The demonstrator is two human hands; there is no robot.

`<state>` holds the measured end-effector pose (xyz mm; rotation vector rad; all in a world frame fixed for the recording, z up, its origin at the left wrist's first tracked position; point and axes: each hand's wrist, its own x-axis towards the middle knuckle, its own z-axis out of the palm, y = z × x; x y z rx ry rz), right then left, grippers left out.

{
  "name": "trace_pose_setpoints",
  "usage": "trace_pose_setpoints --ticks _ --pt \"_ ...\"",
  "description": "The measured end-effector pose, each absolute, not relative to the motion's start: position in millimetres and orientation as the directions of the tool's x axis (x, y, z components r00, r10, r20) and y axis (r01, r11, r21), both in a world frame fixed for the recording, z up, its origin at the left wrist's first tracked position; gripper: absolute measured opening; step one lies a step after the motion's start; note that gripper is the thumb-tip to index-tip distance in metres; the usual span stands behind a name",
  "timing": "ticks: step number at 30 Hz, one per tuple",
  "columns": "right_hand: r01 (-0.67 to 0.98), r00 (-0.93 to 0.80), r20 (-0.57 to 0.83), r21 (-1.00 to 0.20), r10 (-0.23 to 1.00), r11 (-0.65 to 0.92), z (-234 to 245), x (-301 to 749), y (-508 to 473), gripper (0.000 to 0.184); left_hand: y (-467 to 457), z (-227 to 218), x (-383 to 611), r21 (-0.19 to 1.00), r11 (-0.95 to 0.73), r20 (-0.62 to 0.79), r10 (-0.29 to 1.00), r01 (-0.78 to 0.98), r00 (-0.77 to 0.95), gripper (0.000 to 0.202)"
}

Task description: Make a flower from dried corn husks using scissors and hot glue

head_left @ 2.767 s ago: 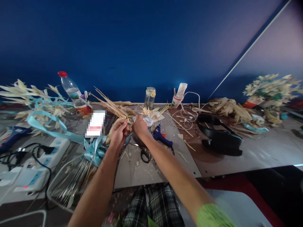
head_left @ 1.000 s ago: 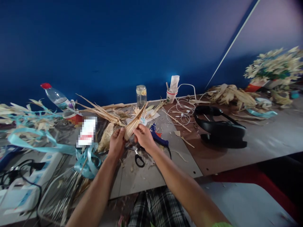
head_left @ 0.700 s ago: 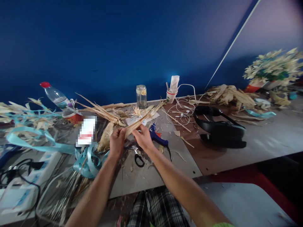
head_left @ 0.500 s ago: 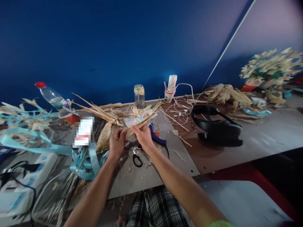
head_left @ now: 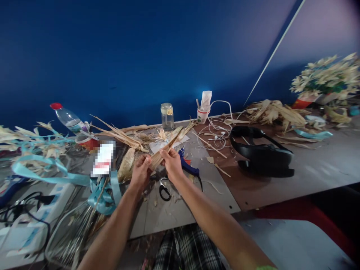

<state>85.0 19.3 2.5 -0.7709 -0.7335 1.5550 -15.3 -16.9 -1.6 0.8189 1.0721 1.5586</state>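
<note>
Both my hands hold one long dried corn husk strip [head_left: 164, 150] above the cluttered table [head_left: 180, 210]. My left hand [head_left: 140, 171] is closed round its lower end. My right hand [head_left: 172, 162] pinches it a little higher, and the strip's tip points up and to the right. Black-handled scissors [head_left: 163, 190] lie on the table just under my hands. A blue glue gun [head_left: 189, 167] lies right of my right hand. A pale corn husk piece [head_left: 126, 165] rests left of my left hand.
Light blue ribbon [head_left: 56, 174] loops at the left beside a white power strip [head_left: 30, 221]. A plastic bottle [head_left: 67, 118], a glass jar [head_left: 167, 116] and a paper cup [head_left: 202, 114] stand at the back. A black headset [head_left: 263, 155], white cables [head_left: 218, 133] and husk piles [head_left: 274, 112] lie right.
My hands first worked at the husk pile farther back, then drew a husk strip nearer. Over the last second the strip tilted flatter, then rose again, and my hands stayed close together.
</note>
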Motion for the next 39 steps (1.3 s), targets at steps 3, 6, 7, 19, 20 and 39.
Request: trace_pose_setpoints --ticks 3,6,7,19,20,39 --pt "-0.554 -0.138 -0.065 -0.822 0.988 -0.131 0.6 81.3 16.1 0.025 -18.0 -0.1 -12.4 0.938 -0.077 0.000 0.975 -0.339 -0.220 0.039" --pt "-0.526 -0.161 -0.058 -0.840 0.985 -0.136 -2.2 78.4 15.1 0.026 -18.8 1.4 -10.7 0.936 -0.052 -0.027 0.975 -0.347 -0.220 0.034" --pt "-0.525 -0.165 -0.054 -0.841 0.985 -0.134 -3.1 77.9 15.4 0.026 -19.2 2.1 -10.2 0.934 -0.045 -0.036 0.975 -0.354 -0.219 0.033" --pt "-0.516 -0.197 -0.061 -0.843 0.979 -0.156 -4.4 77.8 17.4 0.029 -21.9 9.9 -9.2 0.926 0.019 -0.124 0.959 -0.377 -0.256 0.038" --pt "-0.501 -0.197 -0.055 -0.853 0.979 -0.149 -5.1 77.8 17.7 0.028 -22.0 10.5 -10.0 0.926 0.021 -0.126 0.958 -0.376 -0.257 0.039" --pt "-0.283 -0.241 -0.015 -0.955 0.970 -0.085 -4.7 85.2 17.9 0.030 -18.2 3.5 -25.7 0.904 0.018 -0.175 0.927 -0.427 -0.332 0.042"
